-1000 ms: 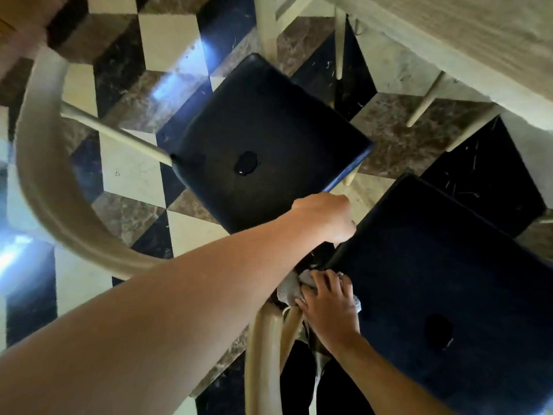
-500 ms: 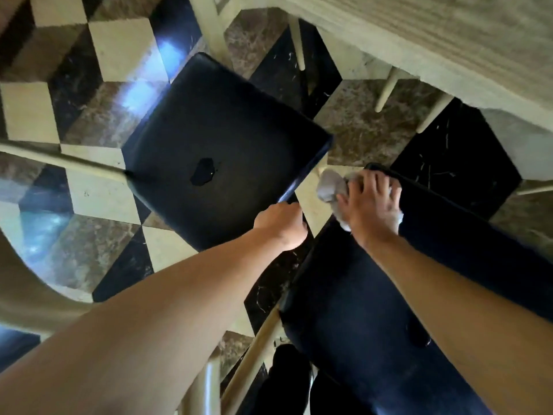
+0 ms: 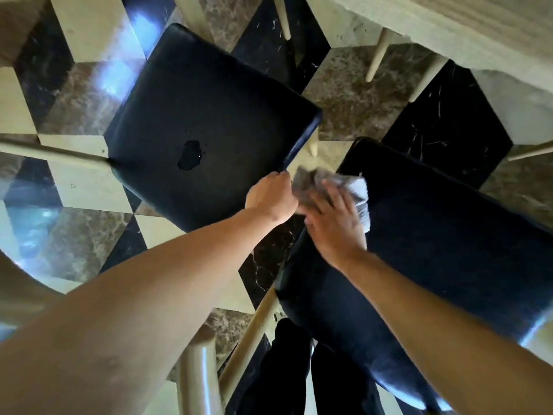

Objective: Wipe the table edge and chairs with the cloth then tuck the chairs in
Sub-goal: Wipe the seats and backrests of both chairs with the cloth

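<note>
Two chairs with black padded seats and pale wooden frames stand side by side below me. My left hand [image 3: 270, 197] grips the near right edge of the left chair's seat [image 3: 209, 115]. My right hand [image 3: 338, 223] presses a crumpled grey cloth [image 3: 356, 187] onto the left edge of the right chair's seat [image 3: 434, 235], fingers spread over it. The pale wooden table edge [image 3: 419, 31] runs across the top right, apart from both hands.
The floor is a checker of black, brown and cream marble tiles [image 3: 359, 94]. Chair legs [image 3: 378, 53] show under the table. The right chair's curved wooden backrest [image 3: 200, 381] rises at the bottom centre, beside my dark trouser legs [image 3: 287, 369].
My right hand slid the cloth from the right seat's far corner back along its left edge, closer to my left hand. My left hand keeps its grip on the left seat.
</note>
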A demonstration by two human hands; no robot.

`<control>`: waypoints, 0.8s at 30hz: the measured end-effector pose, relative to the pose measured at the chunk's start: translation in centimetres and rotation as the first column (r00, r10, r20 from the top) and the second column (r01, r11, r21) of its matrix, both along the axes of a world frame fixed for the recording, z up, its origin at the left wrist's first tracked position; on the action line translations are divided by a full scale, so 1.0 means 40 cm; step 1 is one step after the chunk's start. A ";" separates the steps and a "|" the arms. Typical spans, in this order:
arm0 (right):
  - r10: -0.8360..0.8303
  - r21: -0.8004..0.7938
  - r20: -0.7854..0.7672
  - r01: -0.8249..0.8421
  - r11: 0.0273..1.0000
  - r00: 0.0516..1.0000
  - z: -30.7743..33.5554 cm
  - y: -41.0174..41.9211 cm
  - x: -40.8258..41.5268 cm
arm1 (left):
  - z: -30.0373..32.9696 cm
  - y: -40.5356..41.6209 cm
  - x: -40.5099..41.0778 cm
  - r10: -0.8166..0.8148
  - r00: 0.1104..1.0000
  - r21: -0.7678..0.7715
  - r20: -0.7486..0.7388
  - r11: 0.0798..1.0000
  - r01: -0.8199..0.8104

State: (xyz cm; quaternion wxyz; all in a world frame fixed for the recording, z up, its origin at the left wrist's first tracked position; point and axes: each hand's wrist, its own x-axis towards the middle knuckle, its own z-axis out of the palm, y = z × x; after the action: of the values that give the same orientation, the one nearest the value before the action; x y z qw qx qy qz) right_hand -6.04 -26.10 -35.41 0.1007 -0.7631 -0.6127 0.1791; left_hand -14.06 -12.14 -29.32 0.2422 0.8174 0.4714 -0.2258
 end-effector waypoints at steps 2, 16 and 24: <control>0.216 -0.033 -0.075 -0.219 0.975 0.974 -0.002 -0.068 -0.111 | 0.001 0.005 -0.018 0.025 1.000 -0.001 -0.012 1.000 -0.025; 0.188 -0.058 0.059 -0.185 0.981 0.980 -0.013 -0.130 0.069 | -0.019 -0.052 0.049 -0.066 0.989 -0.088 0.130 0.993 0.078; -0.542 -0.049 0.019 0.542 0.839 0.840 -0.035 -0.077 0.327 | -0.029 -0.062 0.133 -0.093 0.950 0.044 0.298 0.995 0.084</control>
State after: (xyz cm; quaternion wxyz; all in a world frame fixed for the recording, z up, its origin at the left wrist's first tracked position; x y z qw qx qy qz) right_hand 7.02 -29.18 -36.79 0.1257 -0.9080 -0.3673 0.1578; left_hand -8.74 -14.63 -30.47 0.2879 0.8661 0.3954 -0.1028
